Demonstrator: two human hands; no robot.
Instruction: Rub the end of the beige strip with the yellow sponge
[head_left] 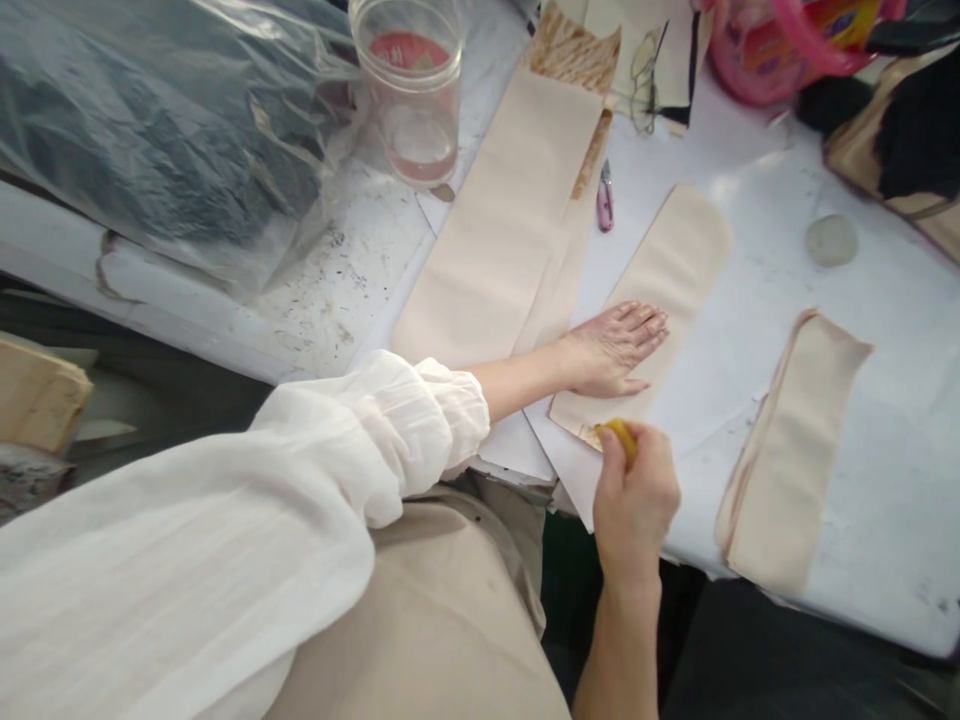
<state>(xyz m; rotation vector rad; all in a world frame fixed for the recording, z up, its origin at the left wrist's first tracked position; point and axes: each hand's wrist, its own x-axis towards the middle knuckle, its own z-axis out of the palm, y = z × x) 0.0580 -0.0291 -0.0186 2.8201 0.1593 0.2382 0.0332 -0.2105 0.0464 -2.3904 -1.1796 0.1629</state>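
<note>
A beige, leather-like strip point(673, 250) with a rounded far end lies slantwise on the white worktop. My left hand point(611, 350) rests flat on its near half, fingers stretched out and slightly apart. At the strip's near end, my right hand point(637, 480) is closed round a small yellow object point(621, 438), mostly hidden by the fingers, so its kind cannot be made out. Brownish marks show on the strip's edge beside it. Larger beige pieces point(510, 210) lie overlapped left of my left hand. To the right sits a stack of folded beige strips point(799, 450).
Pink-handled thread snips point(605, 200) lie beyond my left hand. A clear plastic jar point(412, 100) and a plastic-wrapped bundle point(172, 130) stand at the left. Farther back are eyeglasses point(643, 85) and a pink basket point(739, 60). A round translucent disc point(832, 241) lies at the right.
</note>
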